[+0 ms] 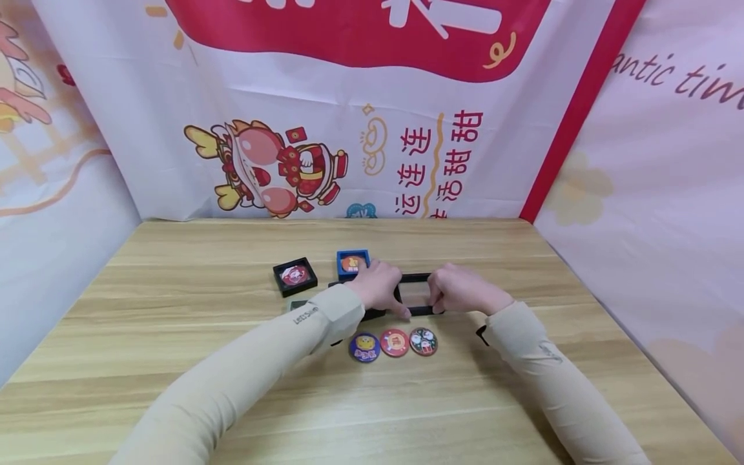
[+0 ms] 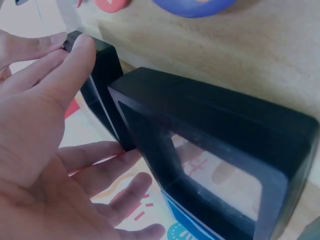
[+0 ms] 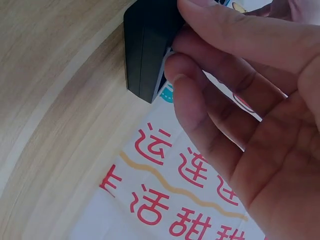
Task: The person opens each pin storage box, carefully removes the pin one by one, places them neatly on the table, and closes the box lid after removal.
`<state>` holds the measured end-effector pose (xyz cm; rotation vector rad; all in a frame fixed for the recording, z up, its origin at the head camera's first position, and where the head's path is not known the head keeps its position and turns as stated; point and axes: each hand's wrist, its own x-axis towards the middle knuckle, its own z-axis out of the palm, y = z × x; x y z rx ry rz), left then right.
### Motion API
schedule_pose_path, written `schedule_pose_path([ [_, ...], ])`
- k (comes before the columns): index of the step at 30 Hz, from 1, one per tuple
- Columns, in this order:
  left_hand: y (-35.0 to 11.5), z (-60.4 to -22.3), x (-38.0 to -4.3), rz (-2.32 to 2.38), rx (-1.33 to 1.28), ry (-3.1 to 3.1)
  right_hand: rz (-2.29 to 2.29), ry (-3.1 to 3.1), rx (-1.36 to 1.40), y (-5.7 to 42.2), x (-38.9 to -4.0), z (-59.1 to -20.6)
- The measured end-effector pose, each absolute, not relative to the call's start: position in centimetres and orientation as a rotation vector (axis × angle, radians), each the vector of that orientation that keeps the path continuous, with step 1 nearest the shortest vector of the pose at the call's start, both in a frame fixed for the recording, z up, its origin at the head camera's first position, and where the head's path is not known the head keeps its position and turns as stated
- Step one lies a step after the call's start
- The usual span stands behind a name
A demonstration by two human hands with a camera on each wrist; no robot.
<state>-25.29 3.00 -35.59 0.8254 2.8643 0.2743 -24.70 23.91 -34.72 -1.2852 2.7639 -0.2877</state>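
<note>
A black display frame with a see-through middle lies between the two hands. My left hand holds its left end, thumb at the near side and fingertips at the far side, as the left wrist view shows. With thumb and curled fingers my right hand pinches the right end; that black edge shows in the right wrist view. A second black display frame stands right beside the held one, mostly hidden under the left hand in the head view. Its clear window holds no badge.
Three round badges, blue, red and dark green, lie in a row nearer the person. Further left are a black frame with a red badge and a blue frame with an orange badge. The left sleeve partly covers a pale green frame.
</note>
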Motion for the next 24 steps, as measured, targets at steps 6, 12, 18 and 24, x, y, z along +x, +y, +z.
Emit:
schedule_pose_path([
  [6,2.5,-35.4,-24.8,0.220,0.844,2.841,-0.261,2.759,-1.262,23.7,-24.5,-34.6],
  [12,0.5,-33.3,-25.1,0.358,0.831,2.786,-0.237,2.761,-1.256,23.7,-24.4,-34.4],
  [18,-3.6,-30.6,-25.9,0.516,0.834,2.811,-0.191,2.783,-1.238,23.6,-24.2,-34.3],
  [24,-9.1,-30.2,-26.4,0.667,0.746,2.809,-0.219,2.763,-1.172,23.4,-24.1,-34.2],
])
